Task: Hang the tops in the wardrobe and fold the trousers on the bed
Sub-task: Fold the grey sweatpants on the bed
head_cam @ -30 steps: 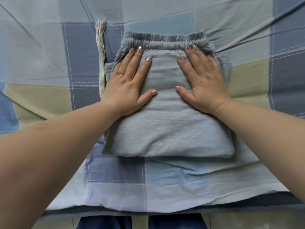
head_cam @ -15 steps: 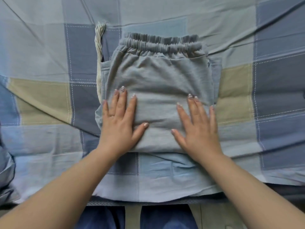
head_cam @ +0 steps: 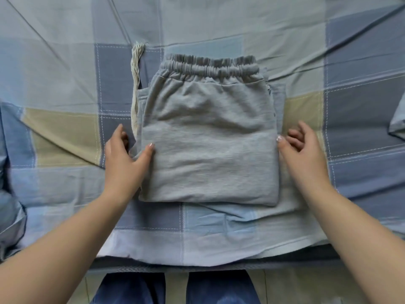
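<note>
Grey trousers (head_cam: 208, 150) lie folded into a compact rectangle on the checked bed sheet (head_cam: 65, 62), elastic waistband at the far end. My left hand (head_cam: 125, 163) is at the bundle's left edge, thumb lying on top of the fabric and fingers tucked down at the side, pinching that edge. My right hand (head_cam: 304, 156) is at the right edge; its thumb tip touches the fabric and its fingers hang loosely curled beside it, holding nothing. A cream drawstring (head_cam: 135, 69) trails out from the left of the waistband.
The bed's near edge (head_cam: 208, 263) runs across the bottom, with my legs in blue jeans (head_cam: 135, 288) below it. A corner of pale blue cloth (head_cam: 397, 123) shows at the right border. Crumpled blue fabric (head_cam: 8, 216) bunches at the far left.
Both hands slid off the top of the folded trousers, where they pressed flat, and moved outward to its left and right edges.
</note>
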`<action>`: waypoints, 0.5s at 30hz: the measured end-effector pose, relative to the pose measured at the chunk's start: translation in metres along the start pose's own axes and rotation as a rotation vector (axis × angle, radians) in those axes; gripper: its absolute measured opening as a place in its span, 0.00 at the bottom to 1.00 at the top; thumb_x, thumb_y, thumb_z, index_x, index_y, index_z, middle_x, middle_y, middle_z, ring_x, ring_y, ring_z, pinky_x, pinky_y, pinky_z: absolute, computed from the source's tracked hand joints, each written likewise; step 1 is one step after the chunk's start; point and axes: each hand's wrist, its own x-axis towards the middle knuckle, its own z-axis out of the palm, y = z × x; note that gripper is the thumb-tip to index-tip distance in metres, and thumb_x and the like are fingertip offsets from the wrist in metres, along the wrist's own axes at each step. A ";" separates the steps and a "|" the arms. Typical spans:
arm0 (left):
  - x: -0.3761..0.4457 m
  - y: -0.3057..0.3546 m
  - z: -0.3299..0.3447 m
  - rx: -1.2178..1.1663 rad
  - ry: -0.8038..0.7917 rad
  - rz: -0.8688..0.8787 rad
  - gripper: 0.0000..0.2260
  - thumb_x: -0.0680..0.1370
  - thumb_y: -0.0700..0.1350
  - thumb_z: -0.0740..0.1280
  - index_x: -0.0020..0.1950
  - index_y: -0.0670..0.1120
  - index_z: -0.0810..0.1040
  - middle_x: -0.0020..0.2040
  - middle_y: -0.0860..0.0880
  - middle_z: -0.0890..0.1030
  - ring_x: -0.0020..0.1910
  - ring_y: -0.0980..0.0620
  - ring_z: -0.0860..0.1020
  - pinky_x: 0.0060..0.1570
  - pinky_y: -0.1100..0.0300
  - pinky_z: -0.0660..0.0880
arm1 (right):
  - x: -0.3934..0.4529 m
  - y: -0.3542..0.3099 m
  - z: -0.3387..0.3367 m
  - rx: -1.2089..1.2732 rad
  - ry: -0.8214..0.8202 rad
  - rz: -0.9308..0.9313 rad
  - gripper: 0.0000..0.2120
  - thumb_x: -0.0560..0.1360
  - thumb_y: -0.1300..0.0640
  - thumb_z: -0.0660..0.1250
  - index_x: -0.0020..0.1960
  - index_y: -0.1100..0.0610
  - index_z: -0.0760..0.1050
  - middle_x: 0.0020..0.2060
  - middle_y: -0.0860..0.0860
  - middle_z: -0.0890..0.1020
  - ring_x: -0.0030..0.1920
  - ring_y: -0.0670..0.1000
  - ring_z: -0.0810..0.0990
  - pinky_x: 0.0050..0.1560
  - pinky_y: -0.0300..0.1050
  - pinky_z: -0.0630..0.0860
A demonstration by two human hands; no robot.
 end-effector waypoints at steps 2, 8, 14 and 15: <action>0.007 0.004 -0.002 -0.046 -0.115 -0.050 0.36 0.73 0.55 0.71 0.76 0.47 0.61 0.67 0.46 0.69 0.64 0.53 0.70 0.68 0.58 0.64 | 0.012 -0.007 0.002 0.067 -0.082 0.080 0.28 0.75 0.52 0.69 0.71 0.55 0.65 0.58 0.52 0.78 0.50 0.43 0.78 0.50 0.32 0.74; 0.016 0.035 0.017 -0.284 -0.359 -0.032 0.33 0.69 0.58 0.74 0.71 0.54 0.67 0.63 0.58 0.77 0.61 0.61 0.76 0.62 0.59 0.71 | 0.020 -0.020 0.034 0.021 -0.310 -0.002 0.35 0.63 0.43 0.74 0.67 0.47 0.65 0.58 0.43 0.77 0.58 0.45 0.77 0.60 0.44 0.72; 0.012 0.035 0.009 -0.521 -0.427 -0.226 0.18 0.68 0.45 0.77 0.56 0.50 0.78 0.49 0.54 0.85 0.48 0.54 0.83 0.47 0.59 0.79 | 0.006 -0.020 0.026 0.015 -0.334 -0.020 0.30 0.71 0.57 0.73 0.69 0.50 0.66 0.60 0.46 0.77 0.60 0.48 0.76 0.65 0.49 0.70; 0.009 0.036 0.005 -0.541 -0.444 -0.238 0.17 0.68 0.44 0.77 0.54 0.49 0.79 0.48 0.54 0.85 0.47 0.54 0.84 0.43 0.61 0.79 | -0.001 -0.022 0.023 0.026 -0.336 -0.024 0.28 0.71 0.57 0.73 0.68 0.49 0.67 0.59 0.46 0.77 0.59 0.48 0.76 0.65 0.48 0.70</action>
